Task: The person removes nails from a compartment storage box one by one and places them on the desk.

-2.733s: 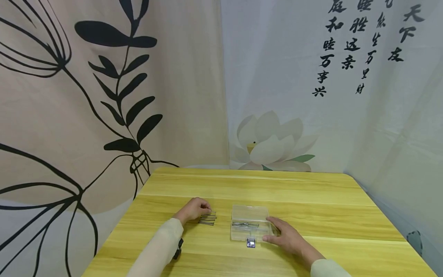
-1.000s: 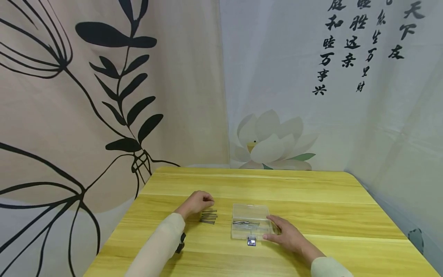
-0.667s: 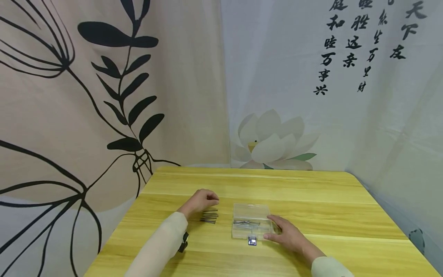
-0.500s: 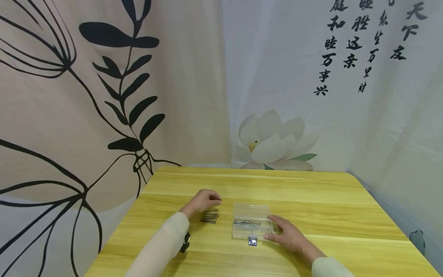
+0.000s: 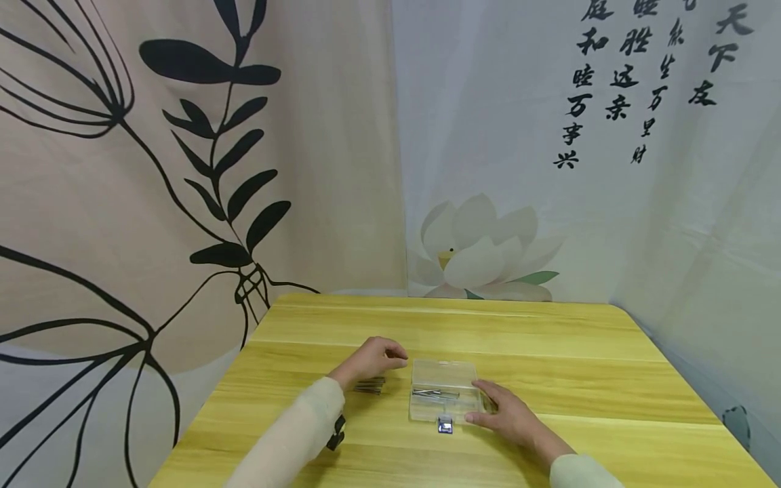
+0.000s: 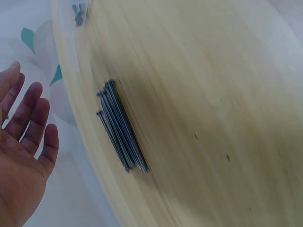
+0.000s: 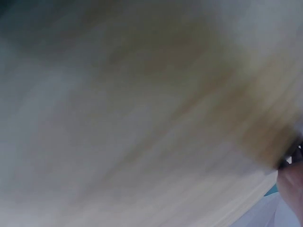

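My left hand (image 5: pixel 373 358) hovers just behind and right of a small bunch of nails (image 5: pixel 370 386), fingers loosely bent and nothing visibly held. The left wrist view shows the same hand (image 6: pixel 23 156) palm up to the camera, fingers apart, with several long grey nails (image 6: pixel 120 127) lying side by side on the table. To the right sits a clear plastic box (image 5: pixel 421 412) with more nails (image 5: pixel 434 393) inside. My right hand (image 5: pixel 509 417) holds the box's right side, thumb at the front corner, fingers farther back. Only a fingertip (image 7: pixel 291 187) enters the blurred right wrist view.
A small blue-and-white square (image 5: pixel 445 425) lies at the box's front edge. The wood-grain table (image 5: pixel 549 359) has rounded far corners. Behind it hangs a printed curtain (image 5: pixel 329 169). A black device (image 5: pixel 335 434) is strapped at the left wrist.
My left hand has lifted off the row of nails on the table and moved right, toward the box. The right hand and the box have stayed in place.
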A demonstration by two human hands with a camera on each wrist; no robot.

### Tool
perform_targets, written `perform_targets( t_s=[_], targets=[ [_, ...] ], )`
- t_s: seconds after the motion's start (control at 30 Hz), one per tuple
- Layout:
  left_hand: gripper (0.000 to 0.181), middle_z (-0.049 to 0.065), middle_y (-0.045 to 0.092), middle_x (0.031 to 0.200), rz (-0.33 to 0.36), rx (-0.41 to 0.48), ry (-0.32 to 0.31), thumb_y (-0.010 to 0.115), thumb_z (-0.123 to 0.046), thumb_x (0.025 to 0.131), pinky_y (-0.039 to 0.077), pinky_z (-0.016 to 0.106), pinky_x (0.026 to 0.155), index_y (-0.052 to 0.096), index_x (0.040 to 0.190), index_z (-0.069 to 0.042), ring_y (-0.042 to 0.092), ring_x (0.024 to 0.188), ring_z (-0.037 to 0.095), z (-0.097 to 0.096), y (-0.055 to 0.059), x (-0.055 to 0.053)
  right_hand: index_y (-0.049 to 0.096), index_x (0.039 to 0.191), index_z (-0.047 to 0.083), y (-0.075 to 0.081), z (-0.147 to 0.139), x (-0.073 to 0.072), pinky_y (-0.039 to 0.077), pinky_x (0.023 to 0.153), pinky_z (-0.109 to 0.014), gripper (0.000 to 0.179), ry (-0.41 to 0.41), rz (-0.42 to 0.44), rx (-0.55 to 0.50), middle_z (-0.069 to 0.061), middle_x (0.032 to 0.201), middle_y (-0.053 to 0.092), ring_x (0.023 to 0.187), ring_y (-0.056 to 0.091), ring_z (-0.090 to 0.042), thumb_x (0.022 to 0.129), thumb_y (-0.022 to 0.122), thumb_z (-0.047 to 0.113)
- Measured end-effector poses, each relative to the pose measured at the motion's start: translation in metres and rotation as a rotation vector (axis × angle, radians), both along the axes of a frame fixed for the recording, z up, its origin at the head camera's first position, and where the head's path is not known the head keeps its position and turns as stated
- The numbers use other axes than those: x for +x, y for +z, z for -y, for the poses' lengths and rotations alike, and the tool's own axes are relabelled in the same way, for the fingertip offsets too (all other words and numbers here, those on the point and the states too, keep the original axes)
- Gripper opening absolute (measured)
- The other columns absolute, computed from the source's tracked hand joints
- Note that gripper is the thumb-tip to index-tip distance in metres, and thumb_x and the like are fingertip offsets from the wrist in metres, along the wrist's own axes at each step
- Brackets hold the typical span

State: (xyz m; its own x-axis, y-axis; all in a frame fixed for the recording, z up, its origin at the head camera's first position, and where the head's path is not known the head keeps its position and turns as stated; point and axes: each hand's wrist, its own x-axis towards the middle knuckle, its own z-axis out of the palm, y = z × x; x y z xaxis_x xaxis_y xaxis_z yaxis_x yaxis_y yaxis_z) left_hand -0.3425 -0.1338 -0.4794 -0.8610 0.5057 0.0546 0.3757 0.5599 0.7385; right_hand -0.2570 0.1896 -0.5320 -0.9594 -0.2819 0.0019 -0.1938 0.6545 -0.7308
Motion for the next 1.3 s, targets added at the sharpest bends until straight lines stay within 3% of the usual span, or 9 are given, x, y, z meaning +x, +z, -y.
perform_targets(
  t_s=[0.47, 1.0, 1.3],
  targets=[
    [0.019, -0.009, 0.068, 0.099, 0.012, 0.002, -0.059, 0.07, -0.02, 0.095, 0.05, 0.032, 0.081, 0.074, 0.108, -0.007, 0.062, 0.095, 0.015, -0.03, 0.001, 0.009, 0.046, 0.148, 0.008, 0.0, 0.0, 0.0, 0.027, 0.107, -0.065, 0.081, -0.002, -0.001, 0.013, -0.023, 0.149, 0.041, 0.136, 0.034, -0.049, 0.083, 0.078, 0.046],
    [0.012, -0.013, 0.066, 0.094, -0.03, -0.043, -0.115, 0.074, -0.016, 0.091, 0.049, 0.024, 0.077, 0.076, 0.101, -0.01, 0.058, 0.087, 0.006, -0.055, -0.013, 0.012, 0.046, 0.147, 0.007, 0.0, 0.001, 0.0, 0.027, 0.107, -0.065, 0.08, 0.002, -0.005, -0.002, -0.024, 0.149, 0.041, 0.136, 0.035, -0.048, 0.084, 0.077, 0.044],
    [0.006, -0.012, 0.067, 0.091, -0.018, -0.049, -0.123, 0.076, -0.014, 0.089, 0.048, 0.022, 0.073, 0.076, 0.094, -0.012, 0.057, 0.082, 0.005, -0.065, -0.021, 0.013, 0.046, 0.148, 0.007, 0.0, 0.002, -0.001, 0.026, 0.107, -0.065, 0.08, 0.001, 0.004, -0.013, -0.023, 0.15, 0.041, 0.137, 0.034, -0.048, 0.084, 0.077, 0.044]
  ],
)
